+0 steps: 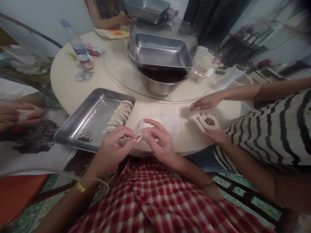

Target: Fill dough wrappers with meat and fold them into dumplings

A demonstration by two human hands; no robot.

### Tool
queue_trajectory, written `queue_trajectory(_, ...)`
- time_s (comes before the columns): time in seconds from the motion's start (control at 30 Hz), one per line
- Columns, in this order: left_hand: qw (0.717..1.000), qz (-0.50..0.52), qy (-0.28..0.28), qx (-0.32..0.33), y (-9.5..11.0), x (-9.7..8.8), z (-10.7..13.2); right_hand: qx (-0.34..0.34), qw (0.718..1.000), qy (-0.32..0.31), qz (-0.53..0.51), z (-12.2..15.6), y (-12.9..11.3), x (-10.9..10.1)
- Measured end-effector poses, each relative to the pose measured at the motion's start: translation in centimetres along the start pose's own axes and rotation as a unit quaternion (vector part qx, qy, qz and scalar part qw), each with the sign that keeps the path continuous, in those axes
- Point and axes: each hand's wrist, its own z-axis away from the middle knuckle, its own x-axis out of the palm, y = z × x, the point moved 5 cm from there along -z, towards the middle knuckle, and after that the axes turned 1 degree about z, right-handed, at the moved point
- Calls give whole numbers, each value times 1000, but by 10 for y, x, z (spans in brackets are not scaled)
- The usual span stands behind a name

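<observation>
Between my two hands, above the table's near edge, is a folded dumpling (140, 138), partly hidden by my fingers. My left hand (119, 142) pinches one end of it between thumb and fingertips. The other end is pinched by my right hand (159, 139), whose index finger is raised. To the left, several finished dumplings (119, 117) lie in a row along the right side of a metal tray (97, 94). Beneath my hands is a thin, pale plastic bag or sheet (172, 124), with a pale round shape on it partly covered by my right hand.
On the right, a co-worker in stripes holds a wrapper with filling (210, 121). Another person's hands (23, 113) pinch dough at left. A metal bowl (161, 85) under an empty tray (162, 48) stands mid-table. A bottle (75, 40) and jar (85, 61) stand back left.
</observation>
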Motion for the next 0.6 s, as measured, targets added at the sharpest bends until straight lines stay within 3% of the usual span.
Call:
queue_trajectory(0.33,998,-10,-8,63,8,-2,3,13,1000,-28,-4,0,4,7)
queue_trajectory(0.47,998,-12,-19,56,5,0,3,28,999,-39,-21,0,3,8)
queue_trajectory(0.6,1000,-15,1,-6,-2,-1,3,42,997,-50,-32,1,3,9)
